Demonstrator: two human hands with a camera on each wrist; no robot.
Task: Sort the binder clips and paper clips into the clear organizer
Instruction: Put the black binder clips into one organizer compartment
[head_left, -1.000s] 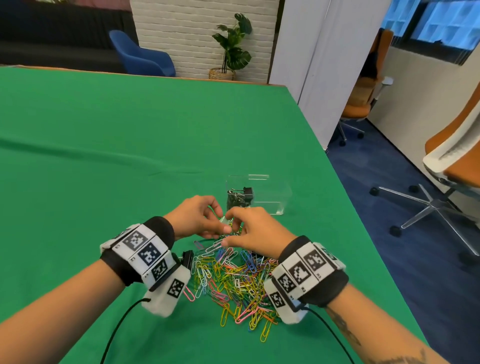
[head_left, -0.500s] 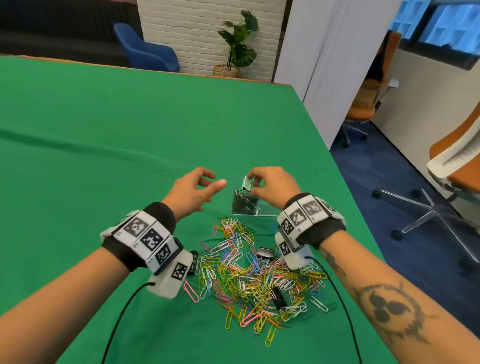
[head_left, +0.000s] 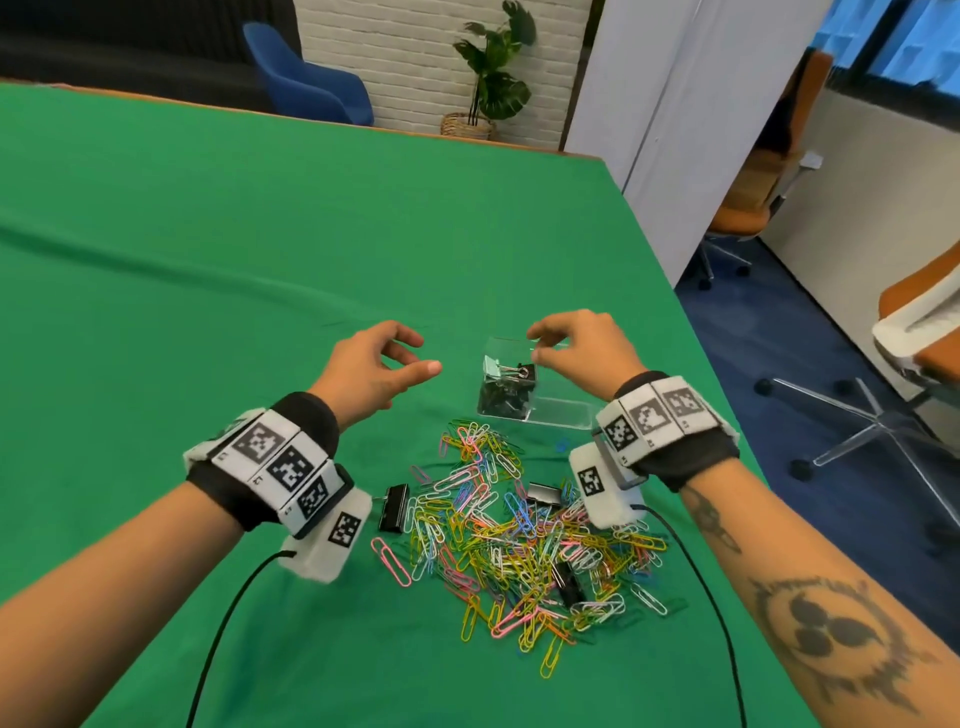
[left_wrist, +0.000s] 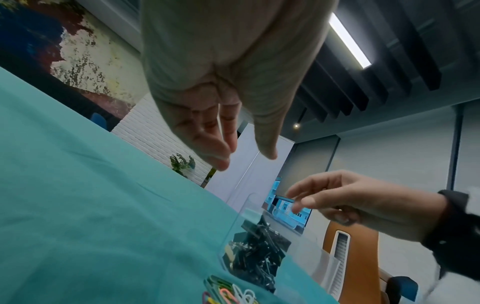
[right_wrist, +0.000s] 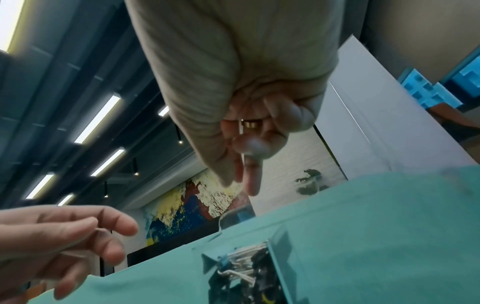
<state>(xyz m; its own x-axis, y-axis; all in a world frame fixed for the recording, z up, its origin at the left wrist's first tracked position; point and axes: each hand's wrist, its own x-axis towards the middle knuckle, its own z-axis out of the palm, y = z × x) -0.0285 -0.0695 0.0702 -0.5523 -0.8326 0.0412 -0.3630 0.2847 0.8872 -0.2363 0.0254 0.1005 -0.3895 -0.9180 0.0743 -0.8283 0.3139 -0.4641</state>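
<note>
The clear organizer (head_left: 563, 411) stands on the green table; its left compartment holds a heap of black binder clips (head_left: 506, 392), and one clip with silver handles lies on top. My right hand (head_left: 537, 345) hovers just above that compartment, fingers loosely bent, with nothing in them. My left hand (head_left: 413, 358) floats to the organizer's left, fingers relaxed and empty. A pile of coloured paper clips (head_left: 519, 540) lies in front of the organizer. Loose binder clips lie at its left edge (head_left: 393, 507), at its top (head_left: 544, 493) and inside it (head_left: 569, 582).
The table's right edge (head_left: 691, 332) runs close beside the organizer, with blue floor and office chairs (head_left: 924, 364) beyond. Green cloth (head_left: 208, 286) stretches left and behind. Cables (head_left: 223, 629) trail from both wrist cameras over the near cloth.
My right hand carried a binder clip from the pile up over the organizer and let it go into the left compartment. My left hand lifted off the pile and opened.
</note>
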